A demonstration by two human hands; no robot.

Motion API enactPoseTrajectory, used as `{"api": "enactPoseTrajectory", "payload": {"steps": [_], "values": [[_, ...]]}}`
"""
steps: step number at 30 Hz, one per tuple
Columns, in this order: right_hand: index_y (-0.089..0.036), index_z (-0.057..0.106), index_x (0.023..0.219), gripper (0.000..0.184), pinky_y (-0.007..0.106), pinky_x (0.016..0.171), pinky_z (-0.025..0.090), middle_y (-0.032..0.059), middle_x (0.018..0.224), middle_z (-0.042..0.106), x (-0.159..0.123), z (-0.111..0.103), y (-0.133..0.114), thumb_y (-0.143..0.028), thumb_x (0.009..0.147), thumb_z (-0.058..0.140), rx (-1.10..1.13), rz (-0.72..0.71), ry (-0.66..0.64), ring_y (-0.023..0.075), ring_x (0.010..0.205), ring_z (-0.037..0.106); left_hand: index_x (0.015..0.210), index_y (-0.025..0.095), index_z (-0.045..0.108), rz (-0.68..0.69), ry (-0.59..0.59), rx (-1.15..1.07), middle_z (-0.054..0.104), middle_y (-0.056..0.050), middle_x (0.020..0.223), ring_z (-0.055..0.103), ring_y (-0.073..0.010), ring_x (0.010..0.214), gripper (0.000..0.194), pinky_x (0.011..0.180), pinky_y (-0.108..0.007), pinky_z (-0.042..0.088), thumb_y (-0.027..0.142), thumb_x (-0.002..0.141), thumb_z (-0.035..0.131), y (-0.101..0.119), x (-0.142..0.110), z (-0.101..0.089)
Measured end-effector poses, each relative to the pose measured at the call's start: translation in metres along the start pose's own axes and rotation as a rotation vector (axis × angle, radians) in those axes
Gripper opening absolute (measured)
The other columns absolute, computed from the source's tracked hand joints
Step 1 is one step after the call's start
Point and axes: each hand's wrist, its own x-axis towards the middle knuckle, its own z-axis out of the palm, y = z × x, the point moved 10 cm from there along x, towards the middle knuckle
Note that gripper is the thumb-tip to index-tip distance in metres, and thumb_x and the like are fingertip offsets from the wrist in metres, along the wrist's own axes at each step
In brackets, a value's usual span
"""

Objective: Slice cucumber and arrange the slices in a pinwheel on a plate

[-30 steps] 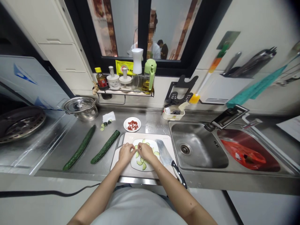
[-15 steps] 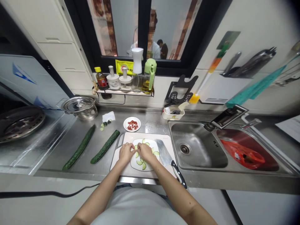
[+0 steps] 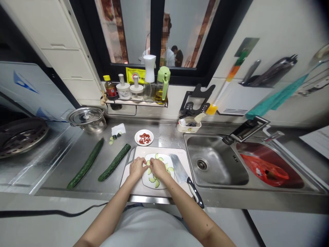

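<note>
My left hand point(image 3: 138, 168) and my right hand point(image 3: 157, 168) meet over a white squarish plate point(image 3: 146, 183), fingers bent and pinched. Pale green cucumber slices point(image 3: 148, 163) show at their fingertips, partly hidden by the fingers. More cut slices lie on the plate in small fans, some at the front point(image 3: 155, 180) and some at the right edge. The plate rests on a light cutting board point(image 3: 133, 188). On the board's right side lies a kitchen knife point(image 3: 181, 169), its black handle over the front edge. Behind the board stands a small white dish of red bits point(image 3: 144, 138).
Two whole cucumbers point(image 3: 86, 164) lie on the steel counter at left, near a lidded pot point(image 3: 88, 120) and cucumber ends beside white paper point(image 3: 118, 129). A double sink point(image 3: 218, 161) with a red bag point(image 3: 264, 171) is at right. A condiment rack point(image 3: 138, 102) hangs below the window.
The view has shifted slightly. Both hands stay pinched together over the plate, with only small finger movements; the slices, knife and dish stay in place.
</note>
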Motion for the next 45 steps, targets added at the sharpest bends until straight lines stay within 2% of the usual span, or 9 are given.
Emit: {"api": "enactPoseTrajectory", "payload": {"steps": [17,21,24,28,32,36,39,43,45], "values": [[-0.018,0.060,0.099,0.017,0.024,0.066,0.033,0.0082,0.096,0.069,-0.001,-0.003,-0.001,-0.019,0.086,0.050,0.001,0.013,0.001,0.0174,0.086,0.061,0.089,0.022,0.062,-0.029,-0.051,0.115,0.064,-0.004,0.099,0.057,-0.0217,0.099,0.017,0.084,-0.031,0.037,0.035,0.079,0.063,0.015,-0.004,-0.011],[-0.017,0.061,0.097,0.018,0.025,0.065,0.032,0.0089,0.095,0.069,-0.002,-0.003,0.000,-0.017,0.086,0.046,-0.010,0.019,0.019,0.0178,0.085,0.061,0.084,0.021,0.065,0.029,-0.053,0.153,0.065,-0.006,0.095,0.058,-0.0217,0.097,0.016,0.083,-0.032,0.036,0.030,0.085,0.052,0.026,-0.005,-0.009],[-0.017,0.062,0.094,0.020,0.025,0.064,0.032,0.0091,0.092,0.069,-0.002,-0.003,0.002,-0.018,0.087,0.043,-0.015,0.010,0.041,0.0181,0.083,0.061,0.082,0.020,0.068,0.053,-0.050,0.190,0.067,-0.009,0.094,0.058,-0.0232,0.097,0.023,0.083,-0.034,0.036,0.026,0.086,0.046,0.033,-0.006,-0.009],[-0.018,0.064,0.089,0.022,0.025,0.064,0.031,0.0078,0.089,0.069,-0.003,-0.005,0.005,-0.021,0.089,0.042,0.038,-0.022,0.089,0.0169,0.081,0.060,0.080,0.020,0.070,0.065,-0.071,0.208,0.069,-0.009,0.091,0.059,-0.0245,0.097,0.024,0.084,-0.037,0.036,0.024,0.084,0.046,0.038,-0.006,-0.008],[-0.018,0.063,0.087,0.023,0.023,0.066,0.033,0.0072,0.088,0.068,-0.012,-0.019,0.019,-0.025,0.089,0.042,0.152,-0.024,0.204,0.0161,0.081,0.059,0.078,0.020,0.070,0.048,-0.086,0.155,0.071,-0.008,0.088,0.061,-0.0233,0.094,0.023,0.082,-0.034,0.037,0.025,0.083,0.048,0.032,-0.004,-0.008],[-0.018,0.064,0.083,0.025,0.022,0.067,0.037,0.0068,0.085,0.068,-0.025,-0.035,0.044,-0.027,0.088,0.040,0.291,-0.014,0.297,0.0161,0.077,0.059,0.083,0.023,0.069,-0.021,-0.083,-0.063,0.072,-0.002,0.086,0.063,-0.0171,0.085,0.016,0.072,-0.026,0.038,0.031,0.081,0.056,0.011,0.017,-0.014],[-0.019,0.063,0.080,0.027,0.024,0.064,0.039,0.0058,0.077,0.067,-0.034,-0.044,0.064,-0.029,0.087,0.039,0.378,0.008,0.323,0.0174,0.070,0.059,0.090,0.024,0.067,-0.105,0.025,-0.179,0.071,0.000,0.091,0.062,-0.0149,0.084,0.017,0.069,-0.023,0.038,0.033,0.083,0.055,-0.010,0.046,-0.036],[-0.021,0.061,0.080,0.025,0.027,0.063,0.041,0.0052,0.072,0.065,-0.043,-0.052,0.083,-0.032,0.086,0.039,0.460,0.041,0.362,0.0186,0.067,0.058,0.101,0.026,0.067,-0.175,0.154,-0.076,0.070,-0.003,0.100,0.060,-0.0191,0.095,0.023,0.077,-0.027,0.040,0.033,0.088,0.050,-0.026,0.088,-0.069],[-0.021,0.061,0.079,0.025,0.027,0.062,0.041,0.0045,0.070,0.064,-0.045,-0.055,0.085,-0.033,0.085,0.040,0.484,0.038,0.369,0.0184,0.065,0.057,0.103,0.026,0.068,-0.151,0.152,0.055,0.068,-0.007,0.107,0.057,-0.0230,0.103,0.025,0.084,-0.032,0.038,0.030,0.089,0.047,-0.023,0.107,-0.076]]}}
